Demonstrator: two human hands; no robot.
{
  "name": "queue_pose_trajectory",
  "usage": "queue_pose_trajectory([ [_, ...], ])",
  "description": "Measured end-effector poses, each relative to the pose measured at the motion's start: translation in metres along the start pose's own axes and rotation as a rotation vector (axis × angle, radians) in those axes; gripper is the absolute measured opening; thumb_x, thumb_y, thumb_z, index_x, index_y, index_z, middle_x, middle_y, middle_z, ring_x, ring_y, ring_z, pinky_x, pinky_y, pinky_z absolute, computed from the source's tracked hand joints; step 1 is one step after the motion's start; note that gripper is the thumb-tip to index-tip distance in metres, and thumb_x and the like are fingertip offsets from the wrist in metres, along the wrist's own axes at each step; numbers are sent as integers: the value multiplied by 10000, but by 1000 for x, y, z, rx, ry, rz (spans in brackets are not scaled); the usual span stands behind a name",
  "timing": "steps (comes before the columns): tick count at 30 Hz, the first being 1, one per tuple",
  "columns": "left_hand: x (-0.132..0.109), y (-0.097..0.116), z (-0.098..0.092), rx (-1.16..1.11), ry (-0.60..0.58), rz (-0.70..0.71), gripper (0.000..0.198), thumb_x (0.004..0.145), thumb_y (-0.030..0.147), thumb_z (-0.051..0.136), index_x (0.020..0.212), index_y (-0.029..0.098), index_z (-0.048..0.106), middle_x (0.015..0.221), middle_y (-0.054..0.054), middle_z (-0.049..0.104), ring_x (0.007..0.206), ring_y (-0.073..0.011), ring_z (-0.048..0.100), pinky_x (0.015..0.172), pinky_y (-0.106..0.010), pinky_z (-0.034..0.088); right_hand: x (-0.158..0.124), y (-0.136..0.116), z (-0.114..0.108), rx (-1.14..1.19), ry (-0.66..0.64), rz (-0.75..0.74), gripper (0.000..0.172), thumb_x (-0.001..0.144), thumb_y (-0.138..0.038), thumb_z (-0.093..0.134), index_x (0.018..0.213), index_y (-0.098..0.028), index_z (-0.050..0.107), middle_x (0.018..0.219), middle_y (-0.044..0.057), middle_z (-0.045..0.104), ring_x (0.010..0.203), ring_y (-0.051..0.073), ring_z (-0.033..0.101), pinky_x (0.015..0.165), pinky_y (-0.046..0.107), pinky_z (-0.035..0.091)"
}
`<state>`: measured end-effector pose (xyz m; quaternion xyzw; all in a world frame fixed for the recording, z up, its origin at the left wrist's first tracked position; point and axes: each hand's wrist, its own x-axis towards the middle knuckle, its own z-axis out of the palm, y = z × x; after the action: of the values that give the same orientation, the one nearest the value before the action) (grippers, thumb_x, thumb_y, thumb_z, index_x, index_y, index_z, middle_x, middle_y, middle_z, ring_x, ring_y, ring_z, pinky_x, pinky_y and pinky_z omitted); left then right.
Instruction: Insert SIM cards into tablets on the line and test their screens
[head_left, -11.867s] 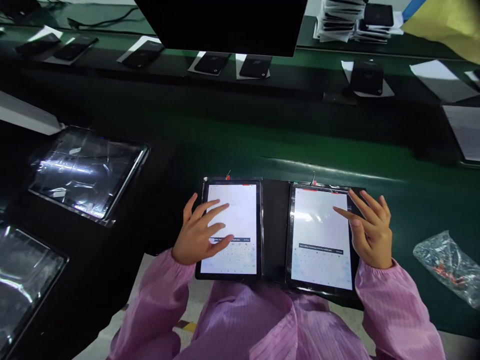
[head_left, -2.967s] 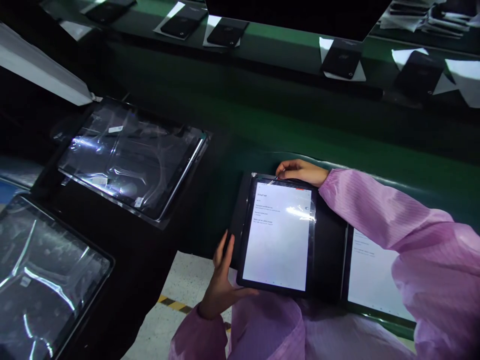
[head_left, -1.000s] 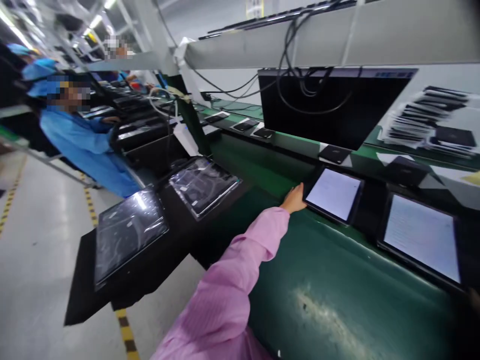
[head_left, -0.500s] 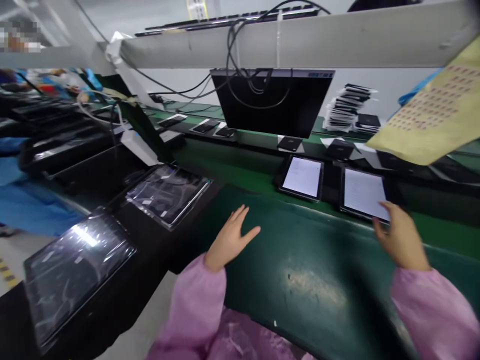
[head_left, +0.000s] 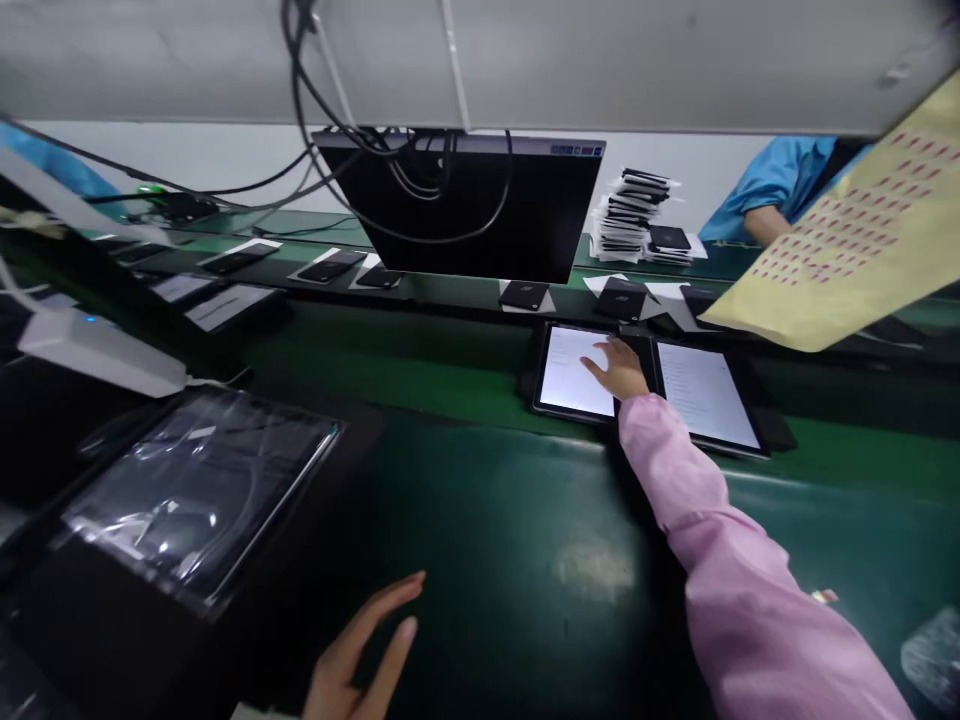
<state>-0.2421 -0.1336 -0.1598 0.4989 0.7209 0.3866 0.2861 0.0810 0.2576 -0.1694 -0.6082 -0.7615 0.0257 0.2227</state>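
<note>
My right hand (head_left: 619, 368) is over the right part of the left lit tablet (head_left: 570, 372), fingers spread and holding nothing; whether a fingertip touches the screen I cannot tell. Just right of it lies a second lit tablet (head_left: 709, 395), with lines of text on its white screen. Low in the view, my left hand (head_left: 364, 650) hovers above the near green worktop (head_left: 480, 520), thumb and fingers apart, nothing between them. To the left, a dark device in clear plastic (head_left: 206, 480) rests on a black surface.
A monitor (head_left: 465, 210) hangs beyond the belt, with looped black cables in front. Small dark devices on papers line the far ledge, near a tall stack (head_left: 630, 215). A yellow sheet (head_left: 847, 230) hangs at right; a person's blue sleeve (head_left: 769, 185) shows behind. A white box (head_left: 101, 350) stands left.
My right hand has moved left from the right tablet to the left one. My left hand has drawn back toward the bottom edge. The view has turned and shifted to the right.
</note>
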Motion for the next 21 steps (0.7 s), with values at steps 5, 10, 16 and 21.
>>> queue_pose_trajectory([
  [5, 55, -7, 62, -17, -49, 118, 292, 913, 457, 528, 947, 271, 750, 1032, -40, 762, 965, -216, 733, 860, -309, 615, -8, 31, -10, -15, -8, 31, 521, 892, -514, 475, 1258, -161, 589, 1473, 182, 459, 1412, 366, 342, 1146, 569, 274],
  [10, 72, -14, 79, -26, -38, 153, 247, 923, 399, 540, 975, 249, 730, 967, -44, 758, 814, -180, 743, 742, -257, 626, 3, 27, -3, 0, -12, -45, 443, 884, -256, 387, 1274, -205, 590, 1480, 102, 470, 1420, 299, 347, 1169, 536, 276],
  [16, 75, -27, 76, -87, 17, 162, 193, 913, 362, 571, 955, 238, 714, 924, -23, 759, 664, -135, 720, 627, -209, 604, 5, 20, -8, 37, 1, -71, 508, 807, -120, 392, 1260, -205, 606, 1469, 81, 481, 1423, 284, 342, 1174, 560, 271],
  [21, 79, -16, 83, -108, 68, 179, 170, 920, 306, 565, 934, 207, 701, 838, -23, 753, 638, -132, 714, 655, -227, 603, -14, -6, -38, 136, -11, -98, 502, 766, -94, 432, 1217, -167, 640, 1453, 111, 495, 1412, 303, 347, 1179, 534, 278],
])
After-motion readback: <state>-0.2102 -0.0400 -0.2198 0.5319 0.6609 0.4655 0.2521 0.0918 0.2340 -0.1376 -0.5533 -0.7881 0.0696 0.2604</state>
